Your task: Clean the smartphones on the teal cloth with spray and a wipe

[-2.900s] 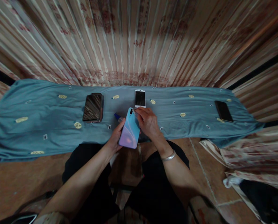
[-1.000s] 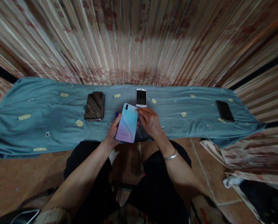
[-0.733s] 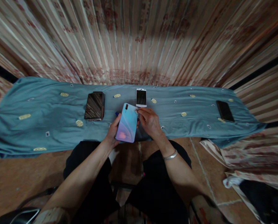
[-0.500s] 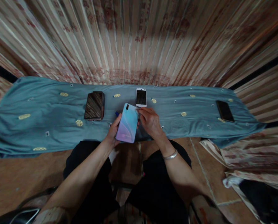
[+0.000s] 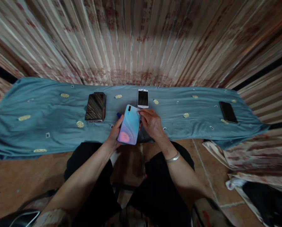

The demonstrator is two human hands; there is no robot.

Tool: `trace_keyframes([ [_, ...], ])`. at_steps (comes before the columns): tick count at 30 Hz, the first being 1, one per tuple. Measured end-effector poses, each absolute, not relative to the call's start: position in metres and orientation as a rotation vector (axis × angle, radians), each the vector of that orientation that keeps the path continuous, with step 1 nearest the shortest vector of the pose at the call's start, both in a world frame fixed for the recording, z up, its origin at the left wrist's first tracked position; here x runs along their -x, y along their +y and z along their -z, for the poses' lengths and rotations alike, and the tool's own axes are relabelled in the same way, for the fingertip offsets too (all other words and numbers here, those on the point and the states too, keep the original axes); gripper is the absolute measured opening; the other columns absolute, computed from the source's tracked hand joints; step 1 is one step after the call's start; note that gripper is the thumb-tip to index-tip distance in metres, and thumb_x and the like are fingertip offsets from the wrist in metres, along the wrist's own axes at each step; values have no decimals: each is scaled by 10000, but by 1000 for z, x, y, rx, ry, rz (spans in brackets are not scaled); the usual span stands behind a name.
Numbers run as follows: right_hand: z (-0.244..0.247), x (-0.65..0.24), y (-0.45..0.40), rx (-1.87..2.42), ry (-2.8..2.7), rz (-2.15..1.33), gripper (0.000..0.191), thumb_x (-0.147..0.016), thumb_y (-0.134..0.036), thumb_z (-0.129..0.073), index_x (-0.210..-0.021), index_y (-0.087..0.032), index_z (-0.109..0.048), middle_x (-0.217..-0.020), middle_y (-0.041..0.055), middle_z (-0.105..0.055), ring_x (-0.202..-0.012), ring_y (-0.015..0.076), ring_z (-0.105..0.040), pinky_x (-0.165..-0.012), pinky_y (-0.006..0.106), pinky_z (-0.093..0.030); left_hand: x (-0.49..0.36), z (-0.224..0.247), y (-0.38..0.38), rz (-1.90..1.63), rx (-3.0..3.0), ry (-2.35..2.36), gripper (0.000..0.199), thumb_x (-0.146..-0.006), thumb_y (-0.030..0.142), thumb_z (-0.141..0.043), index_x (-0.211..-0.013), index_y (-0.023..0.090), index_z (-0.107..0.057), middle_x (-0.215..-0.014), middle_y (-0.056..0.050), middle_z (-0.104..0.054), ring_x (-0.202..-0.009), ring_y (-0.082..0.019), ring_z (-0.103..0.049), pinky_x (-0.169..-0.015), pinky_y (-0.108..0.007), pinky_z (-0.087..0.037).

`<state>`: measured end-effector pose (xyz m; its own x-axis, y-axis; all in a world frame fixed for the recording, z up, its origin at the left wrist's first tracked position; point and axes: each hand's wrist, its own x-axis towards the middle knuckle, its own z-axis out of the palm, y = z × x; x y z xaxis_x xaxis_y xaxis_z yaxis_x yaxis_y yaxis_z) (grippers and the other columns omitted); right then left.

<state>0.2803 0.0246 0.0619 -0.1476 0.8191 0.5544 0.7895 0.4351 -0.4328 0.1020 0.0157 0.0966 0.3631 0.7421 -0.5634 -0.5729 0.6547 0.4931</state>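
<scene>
My left hand (image 5: 114,132) is closed around the lower left side of a smartphone (image 5: 129,126), its fingertips showing at the far edge. The phone's shiny blue-to-purple back faces up, with the camera strip near its top. At the upper right corner of the phone, the fingers of my right hand (image 5: 152,122) are pinched together. Something small and pale shows at those fingertips, too small to name. Just beyond the phone lies a white phone (image 5: 143,98) with a dark screen. A small blue object (image 5: 118,115) peeks out beside my left thumb.
A blue cloth (image 5: 169,126) with yellow pineapple prints covers the long narrow table. To the left is a stack of dark devices (image 5: 95,107); a black phone (image 5: 228,112) rests far right. Pleated curtains (image 5: 131,44) hang behind. My knees are under the near edge.
A pinkish reflection has appeared on the lower part of the phone's back. Both hands stay almost where they were.
</scene>
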Motion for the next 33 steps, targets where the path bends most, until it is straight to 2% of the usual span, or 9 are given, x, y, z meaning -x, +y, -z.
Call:
trace_keyframes([
  [9, -60, -278, 25, 1311, -1945, 14, 334, -973, -85, -522, -1084, -230, -802, -1160, 92, -804, -1061, 257, -711, -989, 414, -610, -105, -104, 14, -891, -198, 894, 539, -1121, 399, -365, -1358, 52, -703, -826, -112, -834, -835, -267, -827, -990, -428, -635],
  [15, -61, -283, 27, 1385, -1919, -33, 330, -977, -76, -523, -1073, -233, -797, -1154, 98, -795, -1067, 259, -704, -1005, 416, -595, -106, -97, 11, -830, -231, 840, 557, -1118, 409, -368, -1425, 57, -671, -984, -154, -848, -914, -293, -827, -989, -448, -632],
  [23, -61, -275, 23, 1309, -1964, -33, 333, -987, -82, -504, -1095, -203, -795, -1196, 117, -793, -1084, 262, -704, -1008, 418, -590, -106, -106, 13, -887, -237, 889, 502, -1121, 361, -372, -1325, 63, -720, -861, -113, -840, -828, -255, -822, -949, -390, -644],
  [33, -65, -281, 25, 1377, -1936, -100, 335, -1007, -107, -495, -1134, -189, -793, -1223, 148, -781, -1116, 294, -694, -1053, 492, -575, -108, -98, 9, -818, -269, 868, 506, -1117, 374, -388, -1381, 72, -696, -926, -131, -845, -816, -272, -822, -937, -430, -650],
])
